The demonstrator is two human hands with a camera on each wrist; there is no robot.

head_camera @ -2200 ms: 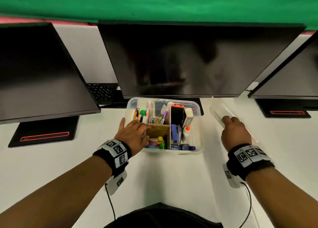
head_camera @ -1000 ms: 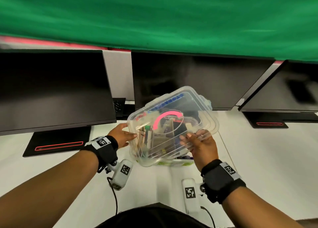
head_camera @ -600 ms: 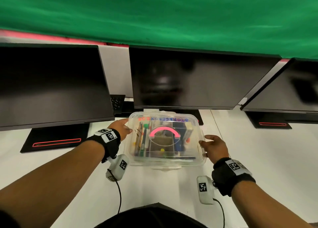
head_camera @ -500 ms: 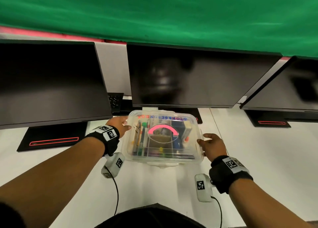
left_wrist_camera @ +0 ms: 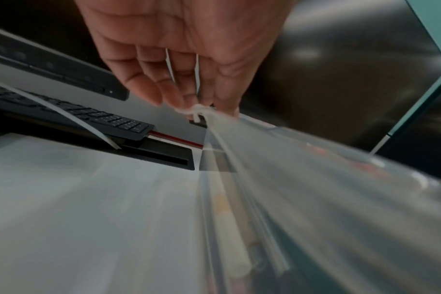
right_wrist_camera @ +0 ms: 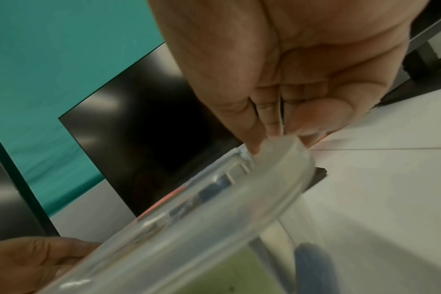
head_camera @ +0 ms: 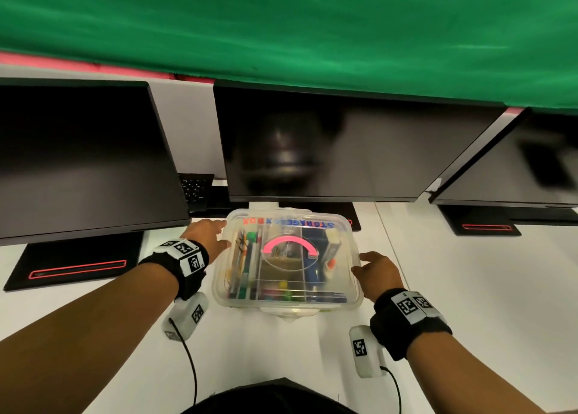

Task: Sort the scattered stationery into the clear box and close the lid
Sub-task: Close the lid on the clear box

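The clear box [head_camera: 292,306] stands on the white desk below the middle monitor. Pens, markers, a glue bottle and other small stationery show through it. Its clear lid [head_camera: 341,244], with a pink handle [head_camera: 289,245], lies flat on top. My left hand [head_camera: 207,234] is at the lid's left side. In the left wrist view its fingers [left_wrist_camera: 189,87] are fairly straight, with the tips touching the corner of the lid [left_wrist_camera: 315,179]. My right hand [head_camera: 377,273] is at the right edge. In the right wrist view its bent fingertips [right_wrist_camera: 254,139] rest on the rim of the lid [right_wrist_camera: 214,208].
Three dark monitors [head_camera: 328,151] stand along the back, with black stand bases [head_camera: 75,263] on the white desk [head_camera: 469,304]. A black keyboard [head_camera: 195,188] lies behind the left monitor's edge. A green cloth hangs above.
My right hand brought the lid from the desk on the right and lowered it flat onto the box. Both hands now sit at the lid's side edges.
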